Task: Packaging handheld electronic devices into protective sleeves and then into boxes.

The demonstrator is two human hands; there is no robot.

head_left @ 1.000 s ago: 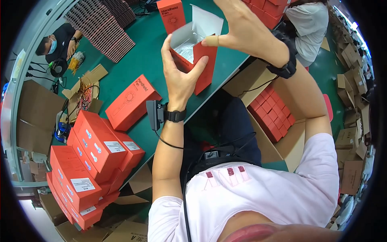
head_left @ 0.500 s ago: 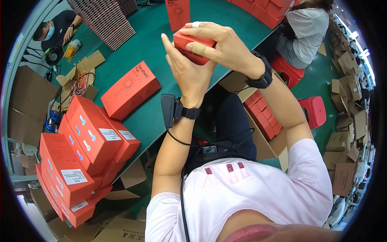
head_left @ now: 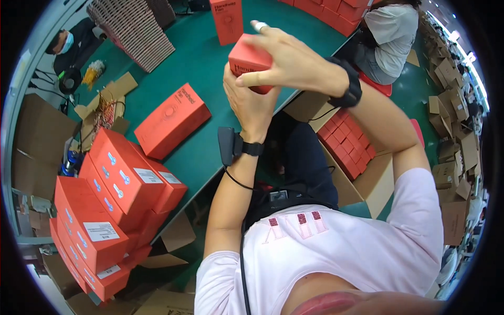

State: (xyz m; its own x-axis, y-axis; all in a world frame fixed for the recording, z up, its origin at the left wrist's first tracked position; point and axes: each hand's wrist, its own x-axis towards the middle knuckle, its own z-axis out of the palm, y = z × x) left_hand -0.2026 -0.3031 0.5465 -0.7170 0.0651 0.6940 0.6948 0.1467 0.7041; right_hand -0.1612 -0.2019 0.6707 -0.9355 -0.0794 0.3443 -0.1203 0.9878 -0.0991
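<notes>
Above the table's near edge, my left hand (head_left: 249,102) is wrapped round the lower part of an upright red cardboard box (head_left: 245,59). My right hand (head_left: 294,60) reaches over its top, the thumb lying across the front face and a finger with a white band lifted above the upper edge. Part of the box is hidden behind that hand. A second red box (head_left: 173,121), with a line drawing of a fan, lies flat on the green table (head_left: 197,63) left of my wrist. Another red box (head_left: 227,21) stands upright just beyond my hands.
Stacked red boxes (head_left: 121,178) with white labels fill the table's left edge. An open carton (head_left: 378,184) of red boxes stands right of my legs. Grey-brown stacked trays (head_left: 131,34) and more red boxes (head_left: 331,13) are farther back. Two people sit at the table.
My right hand has shifted right a little and lifted its fingers from the box top. The left fingers, stretched out before, now close round the box. The view has shifted slightly.
</notes>
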